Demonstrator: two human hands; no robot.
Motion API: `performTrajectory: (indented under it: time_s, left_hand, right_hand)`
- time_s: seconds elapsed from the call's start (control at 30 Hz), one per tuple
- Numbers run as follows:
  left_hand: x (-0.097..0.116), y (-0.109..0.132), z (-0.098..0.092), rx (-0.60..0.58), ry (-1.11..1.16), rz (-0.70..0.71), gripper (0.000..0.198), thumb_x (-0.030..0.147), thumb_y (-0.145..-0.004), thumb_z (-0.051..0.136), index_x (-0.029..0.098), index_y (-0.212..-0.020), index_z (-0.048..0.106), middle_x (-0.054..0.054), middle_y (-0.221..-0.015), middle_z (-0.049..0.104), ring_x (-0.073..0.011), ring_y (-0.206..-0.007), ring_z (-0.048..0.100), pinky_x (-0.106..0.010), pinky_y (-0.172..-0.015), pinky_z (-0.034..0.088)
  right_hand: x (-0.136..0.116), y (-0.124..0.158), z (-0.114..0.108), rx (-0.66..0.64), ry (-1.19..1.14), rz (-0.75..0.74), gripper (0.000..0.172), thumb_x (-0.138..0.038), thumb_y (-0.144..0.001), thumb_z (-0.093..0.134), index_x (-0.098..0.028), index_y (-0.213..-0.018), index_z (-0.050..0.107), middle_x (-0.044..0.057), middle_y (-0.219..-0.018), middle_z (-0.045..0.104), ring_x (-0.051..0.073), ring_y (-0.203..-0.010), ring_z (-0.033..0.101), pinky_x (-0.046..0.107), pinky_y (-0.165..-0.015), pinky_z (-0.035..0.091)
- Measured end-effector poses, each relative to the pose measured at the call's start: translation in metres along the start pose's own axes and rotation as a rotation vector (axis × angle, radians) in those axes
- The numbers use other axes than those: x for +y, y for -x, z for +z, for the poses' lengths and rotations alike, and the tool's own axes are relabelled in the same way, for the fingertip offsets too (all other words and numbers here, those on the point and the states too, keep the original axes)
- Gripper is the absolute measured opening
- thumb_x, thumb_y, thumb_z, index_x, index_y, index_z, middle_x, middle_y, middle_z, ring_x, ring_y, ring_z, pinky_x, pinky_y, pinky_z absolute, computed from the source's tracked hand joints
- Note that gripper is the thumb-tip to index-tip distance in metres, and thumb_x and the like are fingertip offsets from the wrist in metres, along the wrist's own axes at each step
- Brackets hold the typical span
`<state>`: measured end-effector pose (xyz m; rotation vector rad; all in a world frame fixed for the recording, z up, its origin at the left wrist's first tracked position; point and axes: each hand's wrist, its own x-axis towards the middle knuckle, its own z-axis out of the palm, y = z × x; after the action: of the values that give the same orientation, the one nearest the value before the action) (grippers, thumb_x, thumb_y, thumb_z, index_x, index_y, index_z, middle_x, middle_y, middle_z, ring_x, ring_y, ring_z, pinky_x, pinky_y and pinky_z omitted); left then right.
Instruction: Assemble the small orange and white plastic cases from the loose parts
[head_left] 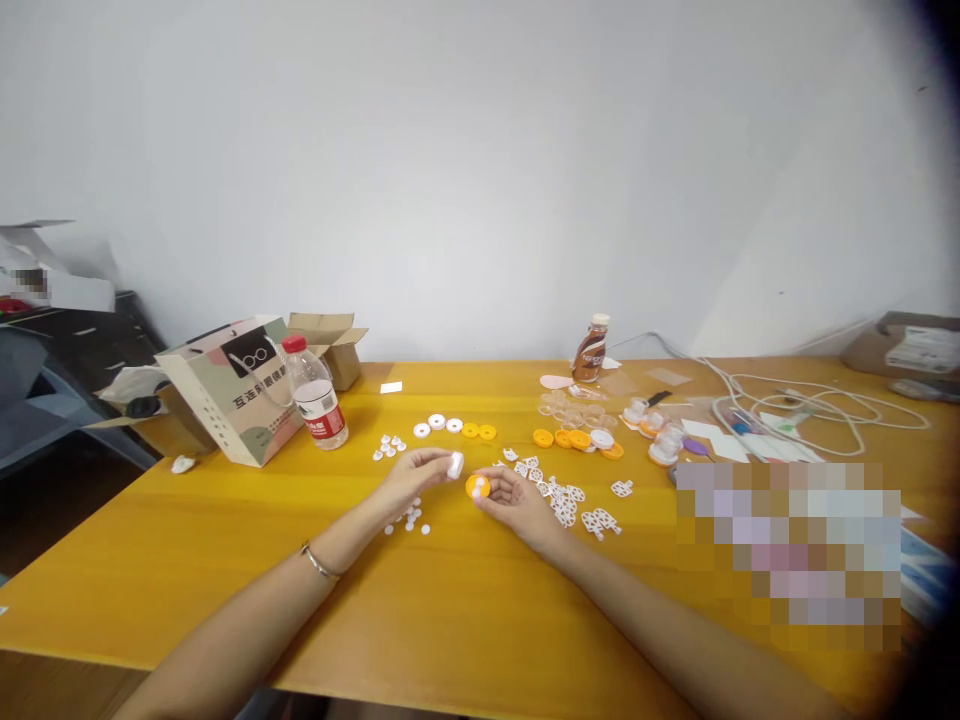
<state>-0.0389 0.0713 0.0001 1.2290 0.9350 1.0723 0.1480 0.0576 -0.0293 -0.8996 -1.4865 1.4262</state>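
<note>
the red-capped water bottle stands upright on the wooden surface, its red and white label turned outward; the print is too small to read, and how full it is cannot be told. to its right and nearer the person, the left hand has its grip closed in a pinch on a small white block. just right of that, the right hand pinches an orange disc between thumb and fingers; a pale spot on the disc's face is too small to make out.

left of the water bottle, a paper carrier bag leans over, showing a spectacles drawing in a black square and characters starting 互连; its inside is hidden. behind the bottle, an open cardboard box has its flaps spread, contents out of sight. well to the bottle's right, a brown nescafé bottle with a white cap carries its brand across the front. at the bottle's far right, a brown carton bears a white label, too blurred to read.

also right of the water bottle lie white pegs, a short row of white and orange rings, and white openwork pieces.
</note>
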Motion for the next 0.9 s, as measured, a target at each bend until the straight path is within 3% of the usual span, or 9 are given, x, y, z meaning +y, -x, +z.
performTrajectory:
  time_s: [0.2,0.47,0.67,0.8,0.9]
  left_hand:
    - [-0.001,0.01,0.013,0.038,-0.326,0.207,0.036,0.036,-0.069,0.061,0.012,-0.096,0.059,-0.004,-0.073,0.063,-0.0116,-0.065,0.056,-0.022,-0.064,0.045]
    - [-0.008,0.017,0.027,0.051,-0.755,0.411,0.028,0.037,-0.073,0.056,0.016,-0.09,0.064,-0.004,-0.08,0.064,-0.0129,-0.069,0.057,-0.021,-0.064,0.045]
    - [-0.008,0.016,0.026,0.045,-0.827,0.387,0.03,0.04,-0.073,0.056,0.017,-0.09,0.066,-0.005,-0.076,0.064,-0.0146,-0.07,0.058,-0.023,-0.065,0.046]
    - [-0.006,0.015,0.024,-0.046,-0.735,0.318,0.032,0.038,-0.069,0.061,0.015,-0.09,0.065,-0.006,-0.082,0.066,-0.0158,-0.072,0.06,-0.025,-0.069,0.047]
    - [-0.006,0.015,0.022,-0.045,-0.672,0.274,0.032,0.036,-0.065,0.065,0.013,-0.087,0.065,-0.007,-0.082,0.066,-0.0159,-0.072,0.06,-0.025,-0.068,0.048]
  right_hand:
    - [0.006,-0.001,0.003,0.101,0.05,-0.065,0.033,-0.029,-0.06,0.068,-0.02,-0.085,0.05,-0.001,-0.074,0.06,0.012,-0.068,0.056,0.026,-0.067,0.044]
    - [0.004,0.002,0.007,0.077,0.062,-0.108,0.029,-0.028,-0.062,0.067,-0.02,-0.084,0.049,-0.001,-0.074,0.058,0.011,-0.069,0.055,0.024,-0.064,0.044]
    - [0.006,0.003,0.007,0.057,0.057,-0.137,0.03,-0.027,-0.063,0.067,-0.02,-0.086,0.049,0.001,-0.079,0.06,0.013,-0.073,0.057,0.028,-0.071,0.045]
    - [0.007,0.002,0.006,0.076,0.078,-0.143,0.032,-0.027,-0.064,0.066,-0.021,-0.09,0.048,0.0,-0.076,0.061,0.014,-0.074,0.058,0.03,-0.072,0.046]
    - [0.007,0.002,0.006,0.07,0.069,-0.123,0.031,-0.027,-0.063,0.067,-0.02,-0.089,0.05,0.001,-0.076,0.062,0.014,-0.073,0.059,0.03,-0.073,0.046]
